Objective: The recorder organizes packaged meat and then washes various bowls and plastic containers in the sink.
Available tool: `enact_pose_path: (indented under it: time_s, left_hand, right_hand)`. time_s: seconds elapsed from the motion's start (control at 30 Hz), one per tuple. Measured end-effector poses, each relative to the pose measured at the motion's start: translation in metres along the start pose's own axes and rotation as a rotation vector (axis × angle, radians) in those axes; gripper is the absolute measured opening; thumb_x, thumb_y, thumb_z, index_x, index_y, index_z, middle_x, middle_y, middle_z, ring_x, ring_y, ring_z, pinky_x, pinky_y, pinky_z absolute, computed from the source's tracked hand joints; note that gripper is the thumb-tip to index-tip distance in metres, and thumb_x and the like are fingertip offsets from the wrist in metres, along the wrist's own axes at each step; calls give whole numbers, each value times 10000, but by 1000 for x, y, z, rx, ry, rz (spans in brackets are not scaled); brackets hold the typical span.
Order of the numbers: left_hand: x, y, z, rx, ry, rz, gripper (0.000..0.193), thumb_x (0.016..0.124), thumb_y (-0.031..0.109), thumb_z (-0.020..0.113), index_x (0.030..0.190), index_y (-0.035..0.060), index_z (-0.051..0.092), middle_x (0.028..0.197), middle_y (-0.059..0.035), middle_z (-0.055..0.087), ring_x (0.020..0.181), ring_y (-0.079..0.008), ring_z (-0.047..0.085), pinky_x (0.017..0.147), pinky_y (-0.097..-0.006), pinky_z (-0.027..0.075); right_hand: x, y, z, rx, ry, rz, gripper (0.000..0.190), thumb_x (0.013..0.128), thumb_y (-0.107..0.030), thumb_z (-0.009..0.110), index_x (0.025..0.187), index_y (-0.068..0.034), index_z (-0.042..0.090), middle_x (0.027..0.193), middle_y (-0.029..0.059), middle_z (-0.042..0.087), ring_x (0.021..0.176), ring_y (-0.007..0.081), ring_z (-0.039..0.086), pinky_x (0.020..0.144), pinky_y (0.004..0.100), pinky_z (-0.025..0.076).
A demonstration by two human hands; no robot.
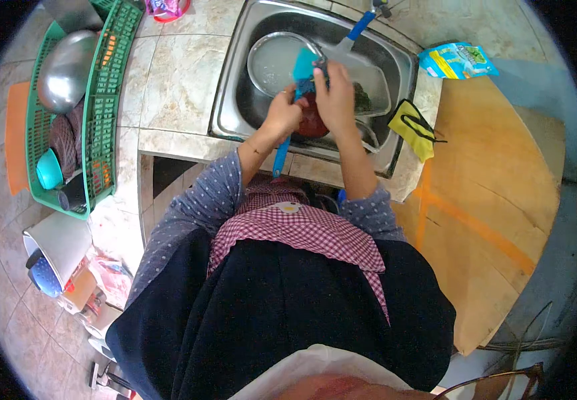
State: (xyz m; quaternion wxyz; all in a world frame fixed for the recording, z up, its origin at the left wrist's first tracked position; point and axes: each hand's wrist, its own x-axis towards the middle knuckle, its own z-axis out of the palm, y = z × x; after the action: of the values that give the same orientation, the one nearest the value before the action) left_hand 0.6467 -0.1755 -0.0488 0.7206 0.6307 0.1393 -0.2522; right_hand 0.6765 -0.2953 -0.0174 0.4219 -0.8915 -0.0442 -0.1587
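Observation:
My left hand (284, 112) is closed around a blue spatula (282, 155), whose light blue head points up over the sink and whose handle end reaches the counter's front edge. Close beside it on the right, my right hand (336, 95) is against the spatula's upper part with something dark under the fingers; what it holds is partly hidden and blurred. Under both hands a dark red round item (312, 120) lies in the steel sink (241, 107). A round pan or lid with a metal rim (273, 62) is at the sink's left, a clear container (378, 92) at its right.
A blue-sleeved faucet (361, 26) reaches over the sink from behind. A yellow-green cloth pouch (411, 127) lies on the right rim, below a blue packet (458, 61). A wooden board (488, 185) is at the right. A green basket (88, 150) with a steel bowl (67, 72) stands left.

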Motion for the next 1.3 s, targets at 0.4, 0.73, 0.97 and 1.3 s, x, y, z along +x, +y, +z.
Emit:
enact_pose_path:
  time_s: [0.4, 0.73, 0.97, 1.3]
  left_hand:
    - [-33, -13, -22, 323, -133, 143, 359, 884, 33, 466, 1238, -26, 471, 900, -75, 596, 674, -152, 544, 606, -276, 445]
    - [-28, -18, -36, -197, -387, -282, 283, 936, 298, 495, 1005, 30, 553, 662, 6, 461, 454, -59, 332, 383, -215, 274]
    - [-70, -41, -44, 45, -249, -532, 742, 798, 781, 223, 917, 93, 473, 557, 3, 386, 400, -105, 345, 352, -268, 252]
    - [-29, -47, -15, -527, 47, -411, 711, 823, 752, 171, 868, 97, 444, 629, -55, 491, 397, -152, 380, 338, -288, 288]
  right_hand:
    - [0, 62, 48, 501, -70, 891, 462, 870, -437, 542, 985, 5, 615, 925, 146, 643, 836, 302, 616, 725, 358, 485]
    - [-28, 44, 47, 1149, -97, 819, 405, 877, -287, 596, 1080, 57, 522, 1054, 204, 585, 806, 255, 609, 747, 393, 560]
    - [-22, 16, 49, 1085, 210, 1021, 287, 838, -247, 653, 890, 21, 566, 737, 96, 586, 675, 208, 587, 580, 371, 564]
    - [-48, -5, 60, 811, 77, 745, 275, 932, -325, 511, 831, -70, 535, 614, -18, 479, 508, 71, 406, 412, 254, 321]
